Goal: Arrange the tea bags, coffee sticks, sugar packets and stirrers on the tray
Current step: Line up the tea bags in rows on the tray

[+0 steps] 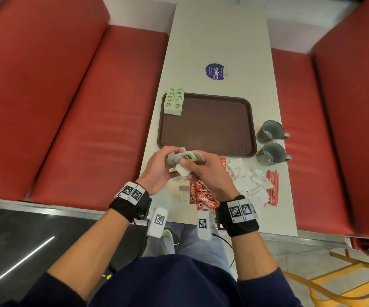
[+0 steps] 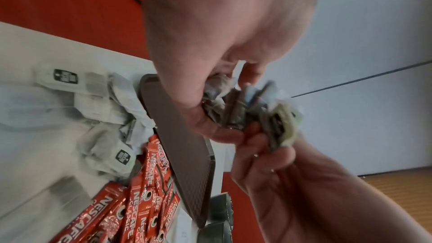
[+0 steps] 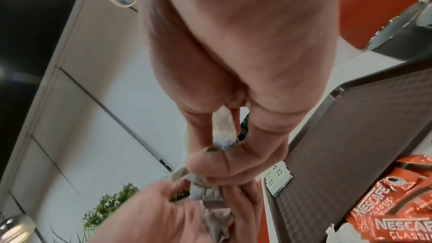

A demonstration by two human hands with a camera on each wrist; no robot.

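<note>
Both hands meet just in front of the brown tray (image 1: 207, 125) and hold one bunch of tea bags (image 1: 184, 161) above the table. My left hand (image 1: 160, 168) grips the bunch from the left, and my right hand (image 1: 205, 171) pinches it from the right. The bunch of tea bags (image 2: 247, 110) shows between my fingers in the left wrist view, and again in the right wrist view (image 3: 210, 193). Two rows of green-labelled tea bags (image 1: 174, 101) lie in the tray's far left corner. Red coffee sticks (image 1: 203, 196), white sugar packets (image 1: 248, 182) and red striped stirrers (image 1: 273, 188) lie loose on the table.
Two grey mugs (image 1: 271, 140) stand right of the tray. A loose tea bag (image 1: 183, 192) lies on the table under my hands. A round purple sticker (image 1: 215, 72) sits beyond the tray. Red bench seats (image 1: 79, 107) flank the narrow white table (image 1: 219, 41).
</note>
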